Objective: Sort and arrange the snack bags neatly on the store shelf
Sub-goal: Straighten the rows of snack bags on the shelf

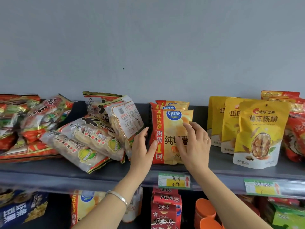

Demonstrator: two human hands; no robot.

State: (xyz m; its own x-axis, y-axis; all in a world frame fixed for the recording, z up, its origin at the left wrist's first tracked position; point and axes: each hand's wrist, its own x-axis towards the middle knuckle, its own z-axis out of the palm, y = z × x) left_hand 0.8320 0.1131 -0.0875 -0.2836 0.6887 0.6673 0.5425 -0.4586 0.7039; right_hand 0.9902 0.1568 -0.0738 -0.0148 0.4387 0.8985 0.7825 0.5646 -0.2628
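Centrally, the left hand (142, 146) lies flat against the chip bag (171, 124) edge, the right hand (194, 142) spread on its face; press evenly to square it upright.

Silver bangle (118, 196); thin ring (206, 139).

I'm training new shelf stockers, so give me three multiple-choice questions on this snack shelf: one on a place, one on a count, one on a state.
1. Where do the yellow walnut pouches stand from the chip bags? A) left B) right C) shelf below
2. How many walnut pouches show? A) one B) six C) three
3. The rice cracker bags are: A) heaped and toppled B) upright in a row C) hanging
Answers: 1 B, they stand to the chip bags' right; 2 C, three stand staggered front to back; 3 A, they lie tilted across each other.
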